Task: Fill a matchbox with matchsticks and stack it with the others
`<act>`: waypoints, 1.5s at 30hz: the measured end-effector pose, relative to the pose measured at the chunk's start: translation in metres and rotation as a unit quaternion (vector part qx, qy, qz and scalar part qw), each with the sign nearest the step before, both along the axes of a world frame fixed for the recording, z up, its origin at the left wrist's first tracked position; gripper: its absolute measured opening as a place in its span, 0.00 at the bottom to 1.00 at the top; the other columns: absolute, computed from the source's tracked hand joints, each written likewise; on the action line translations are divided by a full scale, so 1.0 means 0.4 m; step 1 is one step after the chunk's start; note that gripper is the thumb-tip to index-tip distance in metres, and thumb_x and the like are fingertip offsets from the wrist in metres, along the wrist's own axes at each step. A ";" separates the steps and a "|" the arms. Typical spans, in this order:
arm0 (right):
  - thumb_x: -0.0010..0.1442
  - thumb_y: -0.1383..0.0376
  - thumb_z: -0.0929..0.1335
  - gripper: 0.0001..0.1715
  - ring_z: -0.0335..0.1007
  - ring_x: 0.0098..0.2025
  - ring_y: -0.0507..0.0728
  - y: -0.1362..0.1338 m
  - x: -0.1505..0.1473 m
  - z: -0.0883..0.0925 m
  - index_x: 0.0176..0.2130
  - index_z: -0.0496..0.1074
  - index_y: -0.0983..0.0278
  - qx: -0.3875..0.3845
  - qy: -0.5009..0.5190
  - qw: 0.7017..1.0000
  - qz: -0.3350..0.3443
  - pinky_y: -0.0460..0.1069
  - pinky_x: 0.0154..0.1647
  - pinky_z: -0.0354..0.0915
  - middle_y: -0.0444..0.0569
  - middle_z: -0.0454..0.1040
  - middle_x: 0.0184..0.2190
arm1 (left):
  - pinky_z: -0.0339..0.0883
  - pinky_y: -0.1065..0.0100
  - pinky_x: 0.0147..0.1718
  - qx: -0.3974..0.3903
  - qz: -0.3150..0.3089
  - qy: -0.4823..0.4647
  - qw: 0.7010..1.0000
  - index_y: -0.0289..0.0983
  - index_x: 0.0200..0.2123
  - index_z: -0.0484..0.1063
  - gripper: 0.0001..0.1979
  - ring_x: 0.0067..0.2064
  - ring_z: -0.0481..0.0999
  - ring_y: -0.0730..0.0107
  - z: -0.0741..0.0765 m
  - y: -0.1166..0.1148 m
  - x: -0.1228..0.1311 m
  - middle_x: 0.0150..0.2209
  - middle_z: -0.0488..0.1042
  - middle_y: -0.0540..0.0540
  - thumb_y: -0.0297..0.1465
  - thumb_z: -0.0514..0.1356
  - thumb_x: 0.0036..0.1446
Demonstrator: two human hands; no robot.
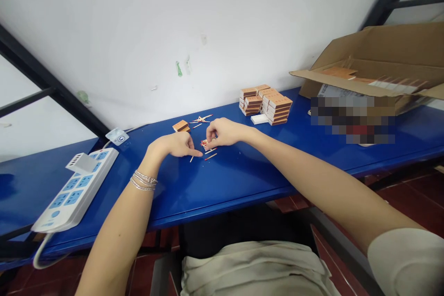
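Over the blue table my left hand (180, 144) reaches in from the left, its thumb stretched toward the loose matches and the other fingers partly curled; nothing shows in it. Facing it, my right hand (224, 132) has its fingertips closed on a small bunch of matches (204, 143) with red heads, partly hidden by the fingers. A single match (211, 157) lies just in front, and another matchstick (192, 159) rests under the left fingertips. Behind my hands are more scattered matches (201, 120) and brown-topped matchboxes (181, 126).
Stacked matchboxes (275, 104) stand by the wall, with a white box piece (259, 119) in front. An open cardboard carton (391, 51) occupies the right end. At left lie a white power strip (78, 189) and a small pale card-like item (118, 137). The table's front edge (222, 206) is near my lap.
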State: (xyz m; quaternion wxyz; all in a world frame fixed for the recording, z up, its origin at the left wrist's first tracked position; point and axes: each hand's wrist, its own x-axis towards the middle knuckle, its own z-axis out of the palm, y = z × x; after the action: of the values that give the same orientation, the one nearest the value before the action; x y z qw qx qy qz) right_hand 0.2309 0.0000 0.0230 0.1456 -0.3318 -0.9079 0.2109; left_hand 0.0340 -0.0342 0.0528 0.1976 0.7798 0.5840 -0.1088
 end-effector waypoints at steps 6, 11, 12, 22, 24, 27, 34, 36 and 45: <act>0.47 0.70 0.70 0.07 0.71 0.29 0.51 -0.016 -0.014 -0.003 0.29 0.79 0.65 -0.002 -0.022 1.000 0.018 0.44 0.30 0.61 0.46 0.79 0.27 | 0.59 0.70 0.22 -0.018 0.007 0.007 1.000 0.36 0.25 0.74 0.06 0.24 0.70 0.70 -0.001 0.000 0.006 0.22 0.75 0.47 0.31 0.59 0.44; 0.48 0.68 0.69 0.08 0.71 0.30 0.52 -0.004 0.002 0.011 0.30 0.79 0.66 0.027 -0.018 0.999 -0.003 0.45 0.30 0.61 0.47 0.78 0.28 | 0.62 0.69 0.23 -0.005 -0.009 -0.005 1.000 0.36 0.27 0.73 0.07 0.25 0.73 0.67 -0.009 0.011 -0.004 0.23 0.75 0.46 0.30 0.56 0.45; 0.48 0.68 0.69 0.08 0.71 0.31 0.53 0.002 0.008 0.013 0.30 0.79 0.65 0.039 -0.016 0.999 -0.011 0.45 0.31 0.61 0.47 0.78 0.28 | 0.63 0.69 0.23 -0.002 -0.006 -0.013 1.000 0.36 0.28 0.73 0.08 0.26 0.73 0.67 -0.010 0.013 -0.005 0.25 0.75 0.46 0.30 0.55 0.46; 0.47 0.66 0.70 0.08 0.69 0.29 0.52 0.017 0.028 0.019 0.31 0.80 0.64 0.044 -0.029 0.999 -0.012 0.45 0.29 0.59 0.46 0.77 0.27 | 0.65 0.71 0.23 0.023 0.040 -0.186 0.982 0.35 0.41 0.66 0.15 0.29 0.74 0.69 -0.023 0.020 -0.011 0.28 0.75 0.46 0.25 0.56 0.46; 0.47 0.66 0.71 0.09 0.69 0.28 0.51 0.008 0.023 0.022 0.32 0.80 0.63 0.026 -0.033 0.999 0.023 0.44 0.29 0.59 0.44 0.77 0.26 | 0.64 0.72 0.22 0.030 0.042 -0.211 0.976 0.34 0.43 0.65 0.18 0.27 0.72 0.71 -0.024 0.019 -0.009 0.26 0.73 0.48 0.24 0.56 0.46; 0.48 0.70 0.70 0.12 0.69 0.27 0.50 -0.008 0.004 0.014 0.34 0.81 0.64 0.011 -0.049 0.996 0.071 0.44 0.30 0.59 0.44 0.77 0.26 | 0.62 0.73 0.22 0.037 0.033 -0.223 0.974 0.34 0.42 0.67 0.17 0.26 0.70 0.73 -0.022 0.017 -0.002 0.25 0.72 0.50 0.23 0.56 0.45; 0.49 0.75 0.66 0.14 0.69 0.27 0.51 -0.039 -0.028 -0.001 0.31 0.81 0.66 0.072 -0.078 0.990 0.092 0.46 0.32 0.60 0.47 0.79 0.27 | 0.61 0.74 0.22 0.069 0.027 -0.245 0.967 0.34 0.35 0.70 0.12 0.24 0.68 0.77 -0.012 0.017 0.008 0.23 0.70 0.52 0.21 0.55 0.45; 0.49 0.75 0.66 0.13 0.69 0.28 0.52 -0.047 -0.029 0.002 0.30 0.80 0.66 0.085 -0.091 0.988 0.088 0.46 0.32 0.60 0.49 0.79 0.28 | 0.60 0.74 0.21 0.065 0.052 -0.276 0.957 0.34 0.35 0.69 0.10 0.23 0.68 0.77 -0.012 0.019 0.007 0.23 0.69 0.52 0.21 0.56 0.46; 0.49 0.73 0.67 0.10 0.69 0.28 0.51 -0.037 -0.015 0.016 0.32 0.78 0.67 0.033 -0.052 0.996 0.068 0.45 0.31 0.60 0.48 0.78 0.27 | 0.60 0.76 0.21 0.081 0.088 -0.398 0.910 0.35 0.36 0.66 0.09 0.23 0.67 0.79 -0.041 0.037 0.006 0.24 0.68 0.52 0.21 0.56 0.49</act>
State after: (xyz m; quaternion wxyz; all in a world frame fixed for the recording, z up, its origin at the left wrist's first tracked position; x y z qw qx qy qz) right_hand 0.2247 -0.0147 0.0293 0.0944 -0.2750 -0.9411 0.1729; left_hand 0.0363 -0.0194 0.0363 0.3582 0.7170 0.5304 0.2763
